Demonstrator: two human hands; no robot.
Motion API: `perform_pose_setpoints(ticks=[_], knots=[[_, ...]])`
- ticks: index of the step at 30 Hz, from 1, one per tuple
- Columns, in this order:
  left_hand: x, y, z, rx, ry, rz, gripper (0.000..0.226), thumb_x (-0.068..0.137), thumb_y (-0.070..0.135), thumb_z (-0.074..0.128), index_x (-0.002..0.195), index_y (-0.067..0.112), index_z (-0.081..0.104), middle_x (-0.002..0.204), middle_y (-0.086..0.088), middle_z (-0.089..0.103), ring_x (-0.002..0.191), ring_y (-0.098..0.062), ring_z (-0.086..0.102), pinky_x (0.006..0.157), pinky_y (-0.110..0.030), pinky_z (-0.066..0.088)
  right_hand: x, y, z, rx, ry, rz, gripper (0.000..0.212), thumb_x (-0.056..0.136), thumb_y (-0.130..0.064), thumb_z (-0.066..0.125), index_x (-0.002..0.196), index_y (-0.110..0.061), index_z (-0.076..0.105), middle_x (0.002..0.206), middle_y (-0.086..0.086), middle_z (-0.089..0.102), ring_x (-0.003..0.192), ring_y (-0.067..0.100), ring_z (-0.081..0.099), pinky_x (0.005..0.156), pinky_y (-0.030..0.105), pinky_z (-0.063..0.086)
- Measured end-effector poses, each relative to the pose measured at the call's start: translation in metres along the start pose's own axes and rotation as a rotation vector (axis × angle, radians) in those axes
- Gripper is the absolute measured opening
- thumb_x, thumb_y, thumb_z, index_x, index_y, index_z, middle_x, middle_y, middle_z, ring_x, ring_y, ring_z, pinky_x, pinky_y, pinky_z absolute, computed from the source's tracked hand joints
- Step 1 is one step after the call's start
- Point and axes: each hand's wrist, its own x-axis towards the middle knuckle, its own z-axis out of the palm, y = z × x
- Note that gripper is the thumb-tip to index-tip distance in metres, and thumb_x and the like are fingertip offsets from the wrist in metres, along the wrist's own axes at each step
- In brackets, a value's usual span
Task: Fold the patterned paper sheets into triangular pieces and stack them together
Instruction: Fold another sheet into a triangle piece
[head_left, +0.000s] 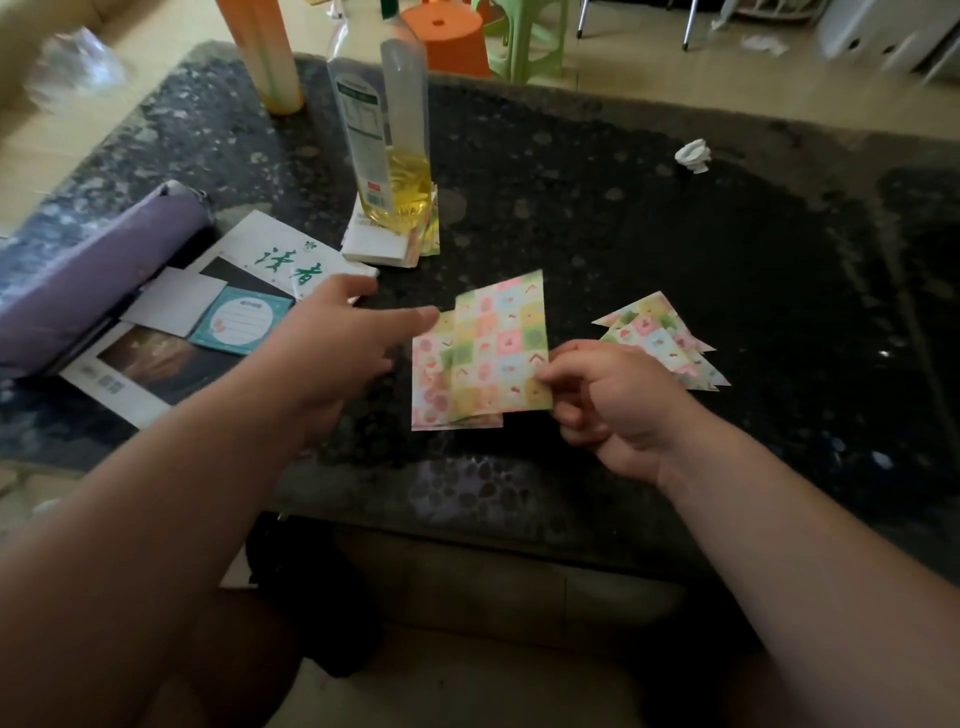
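Note:
A patterned paper sheet (501, 345) in pastel checks is lifted off a small pile of like sheets (434, 395) on the dark table (649, 249). My right hand (605, 400) pinches the sheet's lower right corner between thumb and fingers. My left hand (340, 338) hovers at the sheet's left edge with fingers stretched out, the fingertip near the paper's upper left corner. A stack of folded triangular pieces (662, 338) lies just right of my right hand, partly hidden by it.
An oil bottle (387, 135) stands on a pad of paper (387, 241) behind the sheets. Magazines and cards (234, 306) and a purple pouch (98, 275) lie at the left. A crumpled white scrap (693, 155) sits far right; an orange cylinder (265, 52) stands at the back.

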Motion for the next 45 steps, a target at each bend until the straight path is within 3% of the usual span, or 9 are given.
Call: perform_pose_setpoints(ticks=[8,12,21,25,30,33,40,43,45], knots=[[-0.020,-0.002,0.059,-0.301,-0.453,-0.190,0.056,0.070,0.014,0.076,0.123,0.011,0.061,0.114,-0.013,0.076,0.102,-0.027,0.072,0.090,-0.042,0.056,-0.042,0.022,-0.070,0.128,-0.150,0.018,0.032,0.083,-0.001,0.054,0.059,-0.021,0.048,0.056,0.000,0.037,0.035,0.007,0.029,0.038,0.019,0.017],[-0.028,0.001,0.089,-0.178,-0.446,-0.137,0.043,0.080,0.006,0.075,0.121,0.012,0.064,0.111,-0.011,0.077,0.106,-0.027,0.073,0.100,-0.046,0.053,-0.064,0.025,-0.093,0.041,-0.099,0.010,0.007,0.082,-0.008,0.068,0.077,-0.013,0.065,0.051,0.001,0.048,0.032,0.006,0.032,0.037,0.020,0.018],[-0.040,0.013,0.126,0.360,-0.519,0.046,0.021,0.073,0.024,0.086,0.083,0.012,0.073,0.069,-0.006,0.074,0.052,-0.013,0.064,0.049,-0.023,0.044,-0.077,0.037,-0.137,-0.202,0.114,0.039,0.005,0.089,-0.011,0.078,0.093,-0.010,0.074,0.065,0.000,0.070,0.042,0.002,0.058,0.037,0.015,0.038],[-0.035,0.011,0.133,0.473,-0.461,0.168,0.012,0.081,0.020,0.085,0.081,0.014,0.074,0.061,-0.013,0.069,0.044,-0.015,0.056,0.046,-0.024,0.040,-0.071,0.043,-0.147,-0.473,0.201,-0.116,0.008,0.085,-0.017,0.083,0.085,-0.023,0.078,0.080,-0.007,0.078,0.074,0.004,0.073,0.069,0.023,0.057],[-0.032,0.005,0.133,0.353,-0.294,0.507,0.028,0.081,-0.008,0.076,0.075,0.020,0.074,0.090,0.012,0.079,0.092,-0.003,0.073,0.089,-0.030,0.055,-0.063,0.050,-0.147,-0.663,0.395,-0.565,0.018,0.084,-0.014,0.082,0.081,-0.031,0.078,0.083,-0.011,0.073,0.070,0.005,0.064,0.062,0.013,0.048],[-0.029,-0.006,0.122,0.445,-0.283,0.721,0.034,0.078,-0.005,0.075,0.076,0.029,0.071,0.102,0.023,0.074,0.106,0.000,0.068,0.095,-0.035,0.056,-0.059,0.054,-0.145,-0.701,0.386,-0.769,0.022,0.082,-0.003,0.078,0.083,-0.026,0.077,0.101,-0.015,0.071,0.086,0.008,0.068,0.071,0.013,0.051],[-0.024,-0.037,0.104,0.705,-0.404,0.829,0.039,0.079,0.013,0.082,0.077,0.048,0.064,0.111,0.034,0.064,0.111,0.004,0.061,0.095,-0.020,0.050,-0.053,0.068,-0.133,-0.929,0.272,-0.729,0.015,0.087,-0.010,0.076,0.089,-0.024,0.077,0.108,-0.017,0.060,0.087,0.004,0.062,0.075,0.017,0.052],[-0.028,-0.050,0.100,0.805,-0.412,0.853,0.022,0.086,0.016,0.078,0.089,0.038,0.075,0.119,0.031,0.060,0.110,0.007,0.056,0.097,-0.007,0.036,-0.050,0.072,-0.126,-1.132,0.179,-0.574,0.015,0.089,-0.025,0.078,0.101,-0.031,0.072,0.116,-0.021,0.051,0.086,0.000,0.055,0.077,0.021,0.051],[-0.027,-0.062,0.100,0.833,-0.408,0.905,0.016,0.086,0.013,0.078,0.094,0.027,0.080,0.123,0.018,0.066,0.111,0.002,0.057,0.100,-0.015,0.040,-0.050,0.073,-0.118,-1.214,0.115,-0.507,0.025,0.089,-0.035,0.077,0.112,-0.035,0.069,0.121,-0.023,0.047,0.088,0.001,0.053,0.079,0.022,0.051]])
